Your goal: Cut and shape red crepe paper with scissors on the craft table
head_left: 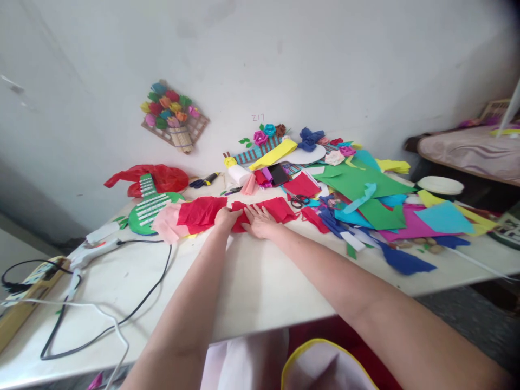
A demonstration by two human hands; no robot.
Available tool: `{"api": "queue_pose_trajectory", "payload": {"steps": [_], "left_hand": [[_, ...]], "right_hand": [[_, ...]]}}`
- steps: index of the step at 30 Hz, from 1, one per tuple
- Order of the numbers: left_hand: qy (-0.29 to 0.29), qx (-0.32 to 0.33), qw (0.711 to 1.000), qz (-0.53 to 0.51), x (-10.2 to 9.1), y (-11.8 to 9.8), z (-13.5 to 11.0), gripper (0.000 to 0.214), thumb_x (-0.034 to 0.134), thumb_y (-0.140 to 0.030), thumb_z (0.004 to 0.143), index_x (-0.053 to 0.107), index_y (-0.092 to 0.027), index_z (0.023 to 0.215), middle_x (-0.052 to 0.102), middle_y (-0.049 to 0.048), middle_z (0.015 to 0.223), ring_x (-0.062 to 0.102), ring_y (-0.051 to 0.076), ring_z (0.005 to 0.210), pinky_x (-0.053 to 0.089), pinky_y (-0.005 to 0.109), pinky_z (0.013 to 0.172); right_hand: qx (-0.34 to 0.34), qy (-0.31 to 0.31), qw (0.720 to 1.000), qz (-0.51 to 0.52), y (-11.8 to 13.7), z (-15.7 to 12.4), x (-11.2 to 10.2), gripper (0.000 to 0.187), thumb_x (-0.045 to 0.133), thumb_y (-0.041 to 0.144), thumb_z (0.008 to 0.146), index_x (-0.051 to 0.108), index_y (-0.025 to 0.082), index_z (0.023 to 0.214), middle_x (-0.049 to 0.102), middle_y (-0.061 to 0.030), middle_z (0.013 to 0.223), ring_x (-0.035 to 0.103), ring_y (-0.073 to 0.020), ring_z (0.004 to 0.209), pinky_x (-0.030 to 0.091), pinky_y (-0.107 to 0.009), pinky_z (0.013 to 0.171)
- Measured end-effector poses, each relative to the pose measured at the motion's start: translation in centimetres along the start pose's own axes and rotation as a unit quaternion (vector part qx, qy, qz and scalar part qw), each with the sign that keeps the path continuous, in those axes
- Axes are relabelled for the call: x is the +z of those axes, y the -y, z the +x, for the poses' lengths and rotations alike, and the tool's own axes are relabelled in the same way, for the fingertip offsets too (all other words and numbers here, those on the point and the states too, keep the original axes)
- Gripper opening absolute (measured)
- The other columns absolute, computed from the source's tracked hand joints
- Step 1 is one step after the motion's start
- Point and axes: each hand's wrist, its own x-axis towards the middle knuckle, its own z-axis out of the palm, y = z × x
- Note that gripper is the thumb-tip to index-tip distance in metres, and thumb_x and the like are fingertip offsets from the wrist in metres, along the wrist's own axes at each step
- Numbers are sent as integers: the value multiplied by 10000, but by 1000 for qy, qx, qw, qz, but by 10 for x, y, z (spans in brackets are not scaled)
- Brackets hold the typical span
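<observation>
A strip of red crepe paper (282,209) lies across the middle of the table. My left hand (226,218) is closed at its left end, thumb on top, the other fingers mostly hidden. My right hand (260,222) rests flat on the same strip, fingers spread. Left of my hands is another piece of red crepe paper (202,212), beside pale pink paper (168,222). These partly overlap a green guitar-shaped craft (146,214) with white strips. Black-handled scissors (299,201) lie just right of the red strip.
A pile of coloured paper (361,189) covers the table's right side. A glue gun (95,252), its black cable and a power strip (32,281) are at the left. Pliers (205,180) and red plastic (158,179) lie near the wall. A paper-flower bouquet (173,116) hangs above.
</observation>
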Motion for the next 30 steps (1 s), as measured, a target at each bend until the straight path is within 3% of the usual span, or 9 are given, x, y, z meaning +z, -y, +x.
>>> {"api": "queue_pose_trajectory", "payload": {"steps": [6, 10, 20, 30], "left_hand": [[61, 20, 991, 114, -4, -14, -4, 432, 576, -421, 652, 596, -133, 973, 618, 152, 1044, 568, 286, 965, 429, 317, 742], [75, 6, 990, 123, -4, -20, -8, 335, 547, -346, 673, 604, -167, 950, 630, 127, 1026, 586, 268, 936, 438, 303, 717], [-38, -16, 996, 80, 8, -23, -26, 291, 530, -314, 693, 596, -218, 959, 642, 107, 992, 591, 264, 930, 440, 330, 730], [-51, 23, 997, 47, 0, -17, -25, 225, 538, -274, 689, 592, -177, 885, 649, 120, 923, 595, 252, 906, 443, 303, 722]], "right_hand": [[-6, -13, 1000, 11, -2, 4, 4, 678, 220, 467, 841, 124, 91, 1397, 70, -64, 1468, 2, -232, 1340, 4, -402, 1069], [1, -16, 1000, 15, -3, 8, 9, 671, 224, 458, 837, 125, 102, 1398, 78, -51, 1468, 11, -220, 1341, 0, -404, 1069], [3, -31, 999, 31, -5, 11, 11, 694, 238, 458, 829, 121, 73, 1395, 41, -86, 1469, -10, -217, 1341, 2, -391, 1071], [23, -43, 999, 21, -7, 15, 17, 769, 224, 557, 809, 124, 67, 1393, 47, -106, 1466, -11, -227, 1340, -21, -400, 1060]]}}
